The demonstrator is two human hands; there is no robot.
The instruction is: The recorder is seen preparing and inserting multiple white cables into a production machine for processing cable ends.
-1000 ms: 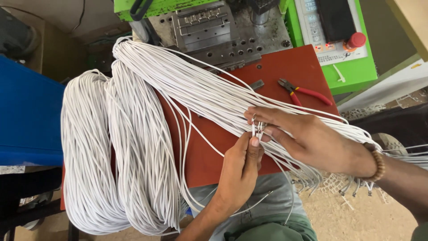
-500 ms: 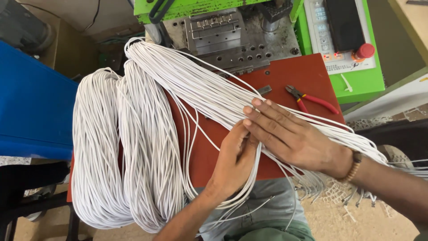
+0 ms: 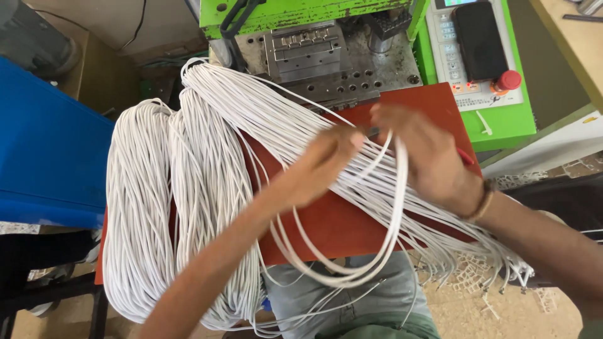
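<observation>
In the centre of the frame the left hand (image 3: pixel 320 166) and the right hand (image 3: pixel 422 154) are both raised above the red desk (image 3: pixel 352 216), and they are blurred. A few white cords (image 3: pixel 396 207) run from the two hands and hang down in a loop toward the lower centre of the frame, over the lap of the person. The grip of the left hand seems closed on these cords near its fingertips. For the right hand it is not possible to tell if the fingers pinch the cords or only guide them (the blur hides this).

The large bundle of white cords (image 3: pixel 207 188) lies from the upper centre to the lower left, part on the desk and part hanging over its edge. Its loose ends (image 3: pixel 477 263) spread at the lower right.

As a judgement, only this small loop is separated from the mass, so most of the cords remain to be handled. The metal mould (image 3: pixel 314 53) of the green machine (image 3: pixel 496 119) at the top holds no cord. Red pliers (image 3: pixel 466 157) lie mostly hidden behind the right hand.
</observation>
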